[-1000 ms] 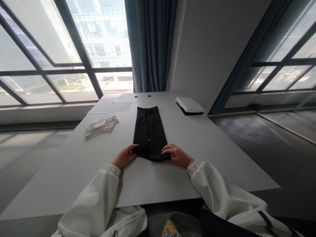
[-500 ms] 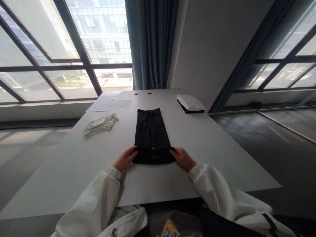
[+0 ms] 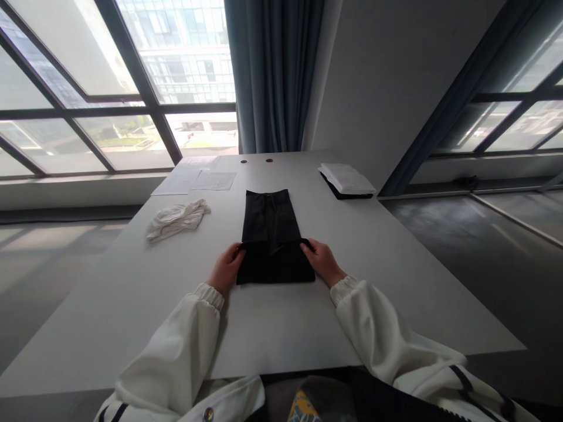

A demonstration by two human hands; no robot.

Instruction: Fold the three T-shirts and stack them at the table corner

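Observation:
A black folded garment [image 3: 269, 220] lies lengthwise in the middle of the white table [image 3: 281, 328], its narrower, waistband-like end pointing away from me. My left hand [image 3: 225, 266] pinches the left corner of its turned-over near flap. At the matching right corner, my right hand [image 3: 323, 261] grips the same edge between thumb and fingers. The flap's edge is lifted and sags in the middle between both hands, while the near fold rests on the table. Whether it is trousers or a skirt I cannot tell.
Left of the garment lies a crumpled white cloth [image 3: 178, 220]. Behind it are paper sheets [image 3: 213, 180]. A white folded item [image 3: 347, 177] sits on something black at the back right. Two round holes [image 3: 269, 160] mark the table's far end, before a blue curtain [image 3: 272, 76].
Both hands have moved the held edge away from me, so the flap covers more of the garment. The view has shifted slightly.

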